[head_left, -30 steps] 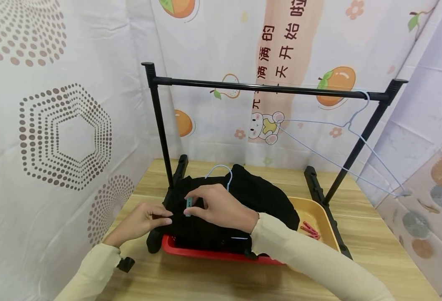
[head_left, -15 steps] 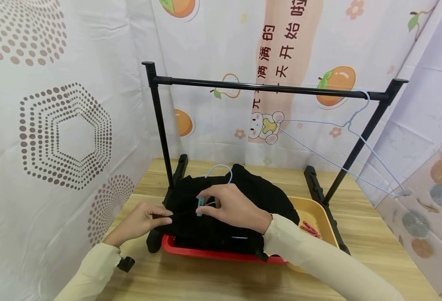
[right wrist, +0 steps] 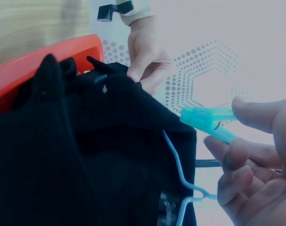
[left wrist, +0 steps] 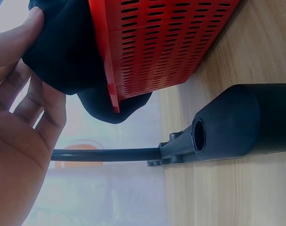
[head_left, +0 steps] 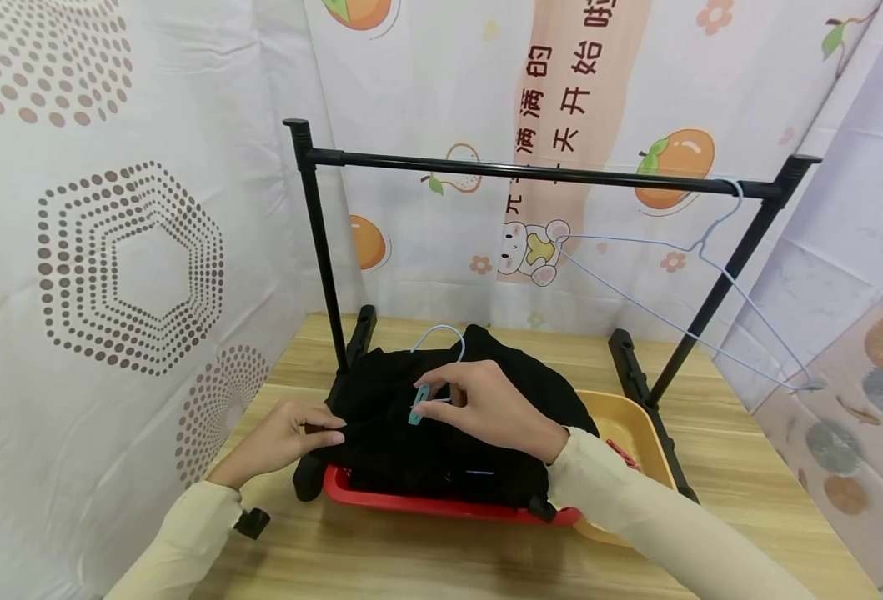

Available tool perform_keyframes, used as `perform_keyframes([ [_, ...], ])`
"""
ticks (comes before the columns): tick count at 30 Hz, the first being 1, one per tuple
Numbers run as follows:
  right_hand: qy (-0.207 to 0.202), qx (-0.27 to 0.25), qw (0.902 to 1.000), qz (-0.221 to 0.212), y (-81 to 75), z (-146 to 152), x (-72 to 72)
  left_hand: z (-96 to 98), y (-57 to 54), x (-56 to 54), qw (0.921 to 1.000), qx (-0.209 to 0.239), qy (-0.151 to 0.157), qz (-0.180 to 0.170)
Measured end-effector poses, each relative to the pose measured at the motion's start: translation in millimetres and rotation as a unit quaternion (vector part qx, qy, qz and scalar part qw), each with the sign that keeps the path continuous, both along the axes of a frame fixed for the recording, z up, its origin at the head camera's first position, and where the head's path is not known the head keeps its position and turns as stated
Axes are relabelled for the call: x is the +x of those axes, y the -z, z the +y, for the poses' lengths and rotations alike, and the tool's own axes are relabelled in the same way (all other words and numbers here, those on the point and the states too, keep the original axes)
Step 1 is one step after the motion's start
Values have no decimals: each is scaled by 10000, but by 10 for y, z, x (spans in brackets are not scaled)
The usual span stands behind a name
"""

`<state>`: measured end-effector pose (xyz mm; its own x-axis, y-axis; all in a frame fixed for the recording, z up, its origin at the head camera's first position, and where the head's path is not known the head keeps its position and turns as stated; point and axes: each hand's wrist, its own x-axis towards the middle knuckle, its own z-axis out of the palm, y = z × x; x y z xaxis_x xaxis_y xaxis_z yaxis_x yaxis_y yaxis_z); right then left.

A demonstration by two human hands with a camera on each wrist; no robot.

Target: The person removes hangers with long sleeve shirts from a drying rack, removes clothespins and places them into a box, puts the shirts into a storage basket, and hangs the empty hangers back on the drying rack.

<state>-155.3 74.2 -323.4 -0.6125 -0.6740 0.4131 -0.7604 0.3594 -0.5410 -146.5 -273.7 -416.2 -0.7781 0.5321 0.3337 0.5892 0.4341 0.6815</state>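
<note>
My left hand (head_left: 279, 442) pinches the left edge of a black garment (head_left: 381, 454) between thumb and fingers. In the left wrist view a fold of the black cloth (left wrist: 67, 52) hangs from those fingertips. Between the thumb and fingers of my right hand (head_left: 489, 408) is a teal clothespin (head_left: 419, 404), held over the middle of the garment. Seen from the right wrist, the clothespin (right wrist: 206, 117) has its tip right at the cloth's edge. A light blue hanger (head_left: 441, 328) sits in the garment, its hook sticking up behind my right hand.
Beneath the garment is a red slotted basket (head_left: 433, 502). To its right, a yellow tray (head_left: 639, 425) holds red clothespins (head_left: 623, 454). A black rack (head_left: 546, 173) spans above, with another blue hanger (head_left: 699, 246) hooked near its right end. Patterned curtains (head_left: 426, 83) enclose the wooden table (head_left: 381, 550).
My right hand has moved to the right and slightly up over the garment, carrying the teal clothespin along. The left hand keeps its pinch on the cloth at the same spot.
</note>
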Motion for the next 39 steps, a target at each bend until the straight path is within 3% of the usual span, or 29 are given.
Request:
perform_keyframes([
  [9,241,101,9996,91,-2,129,-43,-4,1,-15,9998,77,16,155],
  [18,390,50,9991,160,25,254,-49,-1,-9,-18,10000,1,-12,63],
  [31,800,-115,9966,-181,23,523,-60,-7,-9,-29,9999,47,29,158],
  [39,991,-52,9950,-150,88,678,-78,-5,-7,-8,10000,6,-17,58],
])
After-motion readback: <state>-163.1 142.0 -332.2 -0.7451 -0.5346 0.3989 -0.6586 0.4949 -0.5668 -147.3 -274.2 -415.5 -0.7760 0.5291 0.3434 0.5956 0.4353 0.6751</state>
